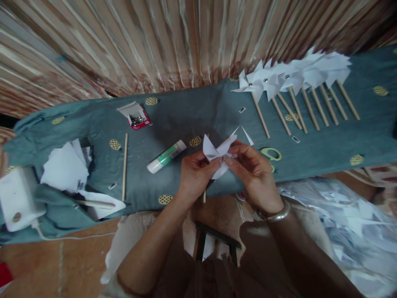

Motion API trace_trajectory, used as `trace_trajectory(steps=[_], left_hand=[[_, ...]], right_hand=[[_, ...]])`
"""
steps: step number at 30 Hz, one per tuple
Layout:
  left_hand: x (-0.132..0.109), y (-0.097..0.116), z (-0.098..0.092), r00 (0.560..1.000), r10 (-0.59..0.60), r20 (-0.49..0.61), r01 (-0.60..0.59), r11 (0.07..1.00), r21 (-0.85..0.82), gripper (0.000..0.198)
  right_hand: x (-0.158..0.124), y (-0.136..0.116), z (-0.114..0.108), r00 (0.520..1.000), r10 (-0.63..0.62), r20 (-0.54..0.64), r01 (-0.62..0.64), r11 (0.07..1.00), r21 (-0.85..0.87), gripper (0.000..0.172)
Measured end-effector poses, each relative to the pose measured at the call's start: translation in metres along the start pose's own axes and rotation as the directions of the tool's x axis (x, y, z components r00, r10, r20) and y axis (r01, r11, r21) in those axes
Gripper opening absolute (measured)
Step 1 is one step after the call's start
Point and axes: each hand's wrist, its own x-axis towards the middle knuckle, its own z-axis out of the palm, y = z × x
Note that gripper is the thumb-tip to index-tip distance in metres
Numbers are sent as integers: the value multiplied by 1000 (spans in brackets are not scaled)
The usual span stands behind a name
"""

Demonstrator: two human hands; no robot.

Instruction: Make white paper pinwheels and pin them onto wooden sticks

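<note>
A white paper pinwheel (214,152) with folded, curling blades is held between both hands over the front part of the table. My left hand (194,171) pinches its left side, thumb near the centre. From the right, my right hand (256,174) closes thumb and fingers on the blades; a metal bangle circles that wrist. Beneath the paper a wooden stick (204,195) pokes out at the table edge; whether it is joined to the pinwheel I cannot tell. A glue stick (166,156) lies left of the hands. Scissors with a light green handle (271,154) lie to the right, partly hidden.
Several finished pinwheels (288,76) on sticks lie in a row at the back right. Leftward are an open box of metal pins (136,118), a loose stick (125,165), stacked paper (66,165) and a white device (20,198). A plastic bag (350,223) sits below right.
</note>
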Motion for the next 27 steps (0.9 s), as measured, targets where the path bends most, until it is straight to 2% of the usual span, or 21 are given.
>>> trace_trajectory(steps=[2,5,9,16,27], left_hand=[[-1,2,1,1000,-18,7,18,999,-34,20],[-1,2,1,999,-36,5,36,998,-42,21],[0,0,0,999,-53,9,53,998,-38,22],[-1,-1,0,999,-50,14,50,999,5,23],[-2,-8,-3,999,53,6,-54,992,114,18]], right_hand=[[1,0,2,1000,4,2,-4,998,67,30],[1,-2,3,997,35,74,-48,983,176,48],[1,-5,3,990,113,83,-129,966,226,56],[2,-6,1,985,174,22,-174,952,250,54],[2,-3,4,982,187,8,-184,955,233,48]])
